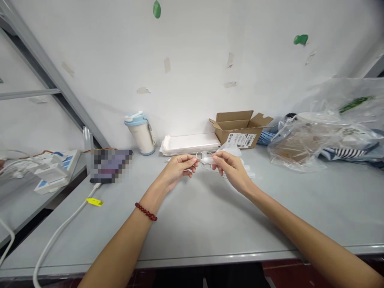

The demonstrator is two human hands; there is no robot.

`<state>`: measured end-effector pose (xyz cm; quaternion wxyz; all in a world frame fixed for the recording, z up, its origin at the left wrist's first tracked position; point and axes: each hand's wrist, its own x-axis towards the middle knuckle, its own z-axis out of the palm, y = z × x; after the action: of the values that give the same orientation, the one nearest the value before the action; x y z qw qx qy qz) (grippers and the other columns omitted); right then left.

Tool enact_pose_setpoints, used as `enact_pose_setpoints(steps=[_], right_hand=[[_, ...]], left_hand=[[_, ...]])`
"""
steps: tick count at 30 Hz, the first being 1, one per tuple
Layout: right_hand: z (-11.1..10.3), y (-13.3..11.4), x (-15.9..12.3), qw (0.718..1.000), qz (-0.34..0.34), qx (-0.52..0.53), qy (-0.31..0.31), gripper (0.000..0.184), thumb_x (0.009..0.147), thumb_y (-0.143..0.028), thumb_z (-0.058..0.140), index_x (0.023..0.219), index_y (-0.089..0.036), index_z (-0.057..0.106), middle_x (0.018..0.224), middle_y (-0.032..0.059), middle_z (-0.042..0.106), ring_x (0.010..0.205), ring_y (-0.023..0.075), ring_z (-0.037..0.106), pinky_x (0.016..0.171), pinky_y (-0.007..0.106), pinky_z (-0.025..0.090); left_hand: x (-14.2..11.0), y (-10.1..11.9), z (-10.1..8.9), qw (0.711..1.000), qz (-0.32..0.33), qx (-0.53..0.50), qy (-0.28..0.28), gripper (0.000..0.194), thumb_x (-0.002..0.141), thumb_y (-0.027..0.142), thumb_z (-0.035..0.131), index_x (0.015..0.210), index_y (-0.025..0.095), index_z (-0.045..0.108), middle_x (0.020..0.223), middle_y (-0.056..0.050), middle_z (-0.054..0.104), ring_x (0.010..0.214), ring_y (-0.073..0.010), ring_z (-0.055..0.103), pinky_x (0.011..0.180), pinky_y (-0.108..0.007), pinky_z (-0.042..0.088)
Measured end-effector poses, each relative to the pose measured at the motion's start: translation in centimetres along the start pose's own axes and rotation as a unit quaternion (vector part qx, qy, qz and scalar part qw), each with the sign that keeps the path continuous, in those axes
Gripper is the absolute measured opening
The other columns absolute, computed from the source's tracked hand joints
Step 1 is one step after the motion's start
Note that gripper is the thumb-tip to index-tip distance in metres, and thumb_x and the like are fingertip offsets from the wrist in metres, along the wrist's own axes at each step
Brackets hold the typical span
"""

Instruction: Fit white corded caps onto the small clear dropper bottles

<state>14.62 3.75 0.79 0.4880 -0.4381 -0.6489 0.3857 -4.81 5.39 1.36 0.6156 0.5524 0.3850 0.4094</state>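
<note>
My left hand (179, 170) pinches a thin white cord (201, 153) between thumb and fingertips, and a dark red beaded bracelet (146, 211) circles that wrist. Close by, my right hand (229, 165) has thumb and forefinger closed on a small white cylindrical piece (207, 160). The cord loops between the two hands and seems to join the white piece. Just behind my right hand lie a crumpled translucent bag (229, 149) and several small pale tubes (248, 171), partly covered by the fingers. Both hands are held above the grey table (210, 224).
Along the wall stand a blue-lidded cup (140, 134), a stack of flat white packs (190, 143) and an open cardboard box (240, 130). To the right, clear plastic bags (300, 140) lie over blue cloth. A phone (111, 166), its cable and a power strip (58, 176) are left.
</note>
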Motion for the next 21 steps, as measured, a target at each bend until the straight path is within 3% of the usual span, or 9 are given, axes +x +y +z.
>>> enact_pose_setpoints(steps=[8,12,21], right_hand=[[0.7,0.0,-0.6,0.993,-0.045,-0.106,0.032,0.029,0.086,-0.041,0.045,0.089,-0.017,0.059,0.063,-0.0006,0.054,0.052,0.0108,0.044,0.05,0.024,0.035],[1.3,0.6,-0.9,0.989,-0.055,-0.13,0.039,0.03,0.089,-0.04,0.04,0.093,-0.016,0.059,0.057,-0.0031,0.047,0.046,0.0097,0.038,0.047,0.024,0.032],[1.1,0.8,-0.9,0.987,-0.087,-0.134,0.025,0.029,0.09,-0.036,0.04,0.097,-0.014,0.059,0.063,-0.0007,0.055,0.051,0.0104,0.045,0.05,0.023,0.035]], left_hand=[[0.0,-0.1,0.9,0.995,0.027,0.071,0.059,0.023,0.071,0.036,0.068,0.075,0.013,0.067,0.07,-0.002,0.058,0.059,-0.0083,0.049,0.054,-0.022,0.04],[-0.2,-0.2,1.8,0.993,0.037,0.082,0.08,0.019,0.069,0.032,0.066,0.068,0.012,0.064,0.063,-0.001,0.056,0.054,-0.0086,0.047,0.052,-0.023,0.039],[-0.5,-0.1,1.5,0.994,0.03,0.095,0.054,0.02,0.071,0.032,0.065,0.068,0.012,0.064,0.064,-0.001,0.059,0.055,-0.0084,0.048,0.054,-0.023,0.039]])
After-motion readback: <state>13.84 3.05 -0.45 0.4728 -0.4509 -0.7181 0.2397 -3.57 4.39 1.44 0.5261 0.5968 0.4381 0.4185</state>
